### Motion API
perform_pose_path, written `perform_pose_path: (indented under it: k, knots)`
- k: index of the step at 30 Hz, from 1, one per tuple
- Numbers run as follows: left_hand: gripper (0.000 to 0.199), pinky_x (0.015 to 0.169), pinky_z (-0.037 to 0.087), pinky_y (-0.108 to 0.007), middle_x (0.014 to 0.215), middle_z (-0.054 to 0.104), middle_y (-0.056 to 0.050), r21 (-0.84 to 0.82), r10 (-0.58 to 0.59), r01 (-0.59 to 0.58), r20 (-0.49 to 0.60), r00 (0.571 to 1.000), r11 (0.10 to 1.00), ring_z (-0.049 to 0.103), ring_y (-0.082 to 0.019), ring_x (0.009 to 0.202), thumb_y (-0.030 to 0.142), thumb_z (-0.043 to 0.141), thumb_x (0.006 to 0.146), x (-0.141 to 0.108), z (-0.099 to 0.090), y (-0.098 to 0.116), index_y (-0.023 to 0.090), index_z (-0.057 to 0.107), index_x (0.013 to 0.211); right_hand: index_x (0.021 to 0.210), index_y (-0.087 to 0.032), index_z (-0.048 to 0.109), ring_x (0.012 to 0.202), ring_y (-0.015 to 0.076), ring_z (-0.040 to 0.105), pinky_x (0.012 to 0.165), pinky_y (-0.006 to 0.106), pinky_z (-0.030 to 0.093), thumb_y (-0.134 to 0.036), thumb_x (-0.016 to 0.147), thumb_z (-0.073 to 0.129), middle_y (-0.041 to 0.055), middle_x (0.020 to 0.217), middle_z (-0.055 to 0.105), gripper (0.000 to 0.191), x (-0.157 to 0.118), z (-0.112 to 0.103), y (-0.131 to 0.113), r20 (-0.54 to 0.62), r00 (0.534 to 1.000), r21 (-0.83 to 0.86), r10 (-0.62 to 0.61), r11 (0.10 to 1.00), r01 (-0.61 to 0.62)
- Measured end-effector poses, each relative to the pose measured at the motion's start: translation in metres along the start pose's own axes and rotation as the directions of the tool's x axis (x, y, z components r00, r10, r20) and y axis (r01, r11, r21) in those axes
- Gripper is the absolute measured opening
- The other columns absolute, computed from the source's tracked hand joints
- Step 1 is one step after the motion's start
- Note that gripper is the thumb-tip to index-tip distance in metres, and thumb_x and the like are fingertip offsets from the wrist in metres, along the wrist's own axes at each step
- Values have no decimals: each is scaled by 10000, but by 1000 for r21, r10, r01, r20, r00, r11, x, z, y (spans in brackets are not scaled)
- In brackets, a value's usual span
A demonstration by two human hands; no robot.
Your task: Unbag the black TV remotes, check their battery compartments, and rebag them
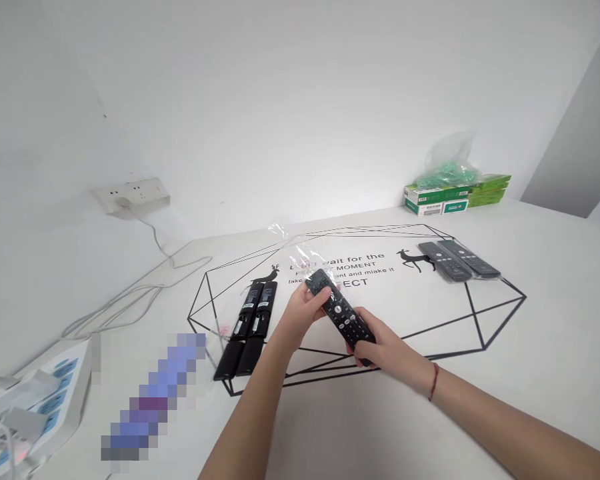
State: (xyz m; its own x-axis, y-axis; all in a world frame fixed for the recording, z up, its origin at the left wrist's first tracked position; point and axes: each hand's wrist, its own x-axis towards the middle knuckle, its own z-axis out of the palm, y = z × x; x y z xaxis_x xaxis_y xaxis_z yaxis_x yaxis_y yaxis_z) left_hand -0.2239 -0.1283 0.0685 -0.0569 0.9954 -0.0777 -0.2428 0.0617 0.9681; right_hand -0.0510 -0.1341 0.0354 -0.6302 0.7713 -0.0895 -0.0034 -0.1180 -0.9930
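Observation:
Between my two hands is a black remote control point(347, 319), tilted with its buttons facing up. My left hand point(303, 310) grips its upper end, the thumb lying on the buttons. Around the lower end, my right hand point(375, 340) is closed with its thumb across the front. A clear plastic bag point(305, 257) shows at the remote's upper end; I cannot tell whether the remote is inside it. To the left lie two black remotes point(247, 327), face down, their battery compartments showing. Two remotes in clear plastic point(457, 260) lie at the right.
The white table point(415, 413) bears printed black lines, deer and lettering. Green-and-white boxes point(435, 199) with a clear bag point(450, 163) on top stand at the back right. At the left are a power strip point(75, 380), cables point(125, 310), a wall socket point(143, 193) and a blurred-out bluish patch point(155, 400).

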Motion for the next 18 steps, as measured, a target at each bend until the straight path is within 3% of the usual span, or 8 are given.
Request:
perform_pose_path:
  k: [5, 9, 13, 18]
  knots:
    - [239, 763, 542, -278, 980, 692, -89, -81, -20, 6, -177, 984, 997, 662, -149, 798, 274, 709, 743, 7, -5, -3, 162, 631, 940, 1205, -253, 366, 648, 106, 573, 524, 229, 421, -147, 698, 595, 19, 979, 623, 566, 0, -4, -3, 3, 1000, -13, -19, 1000, 19]
    - [184, 693, 546, -235, 975, 688, -88, -178, -64, 13, -284, 957, 984, 662, -138, 776, 242, 684, 760, 14, -12, -5, 150, 645, 915, 1295, -213, 355, 732, 150, 627, 638, 296, 499, -282, 787, 618, 32, 866, 648, 577, 3, -9, -2, 54, 996, -50, -72, 996, 75]
    - [189, 708, 544, -244, 952, 689, -93, -168, -32, -13, -259, 965, 986, 660, -141, 775, 279, 670, 777, 14, -10, -7, 142, 649, 906, 1373, -220, 314, 725, 165, 628, 657, 317, 496, -420, 852, 567, 19, 789, 641, 612, 6, -11, 5, 85, 983, -179, -162, 968, 174]
    - [254, 730, 531, -261, 925, 690, -77, -60, -14, 5, -151, 988, 998, 647, -148, 774, 325, 695, 755, 2, 7, -9, 169, 638, 948, 1357, -268, 282, 641, 136, 565, 604, 294, 453, -385, 755, 689, 6, 902, 589, 736, 10, -11, 14, -60, 975, -330, -213, 926, 182]
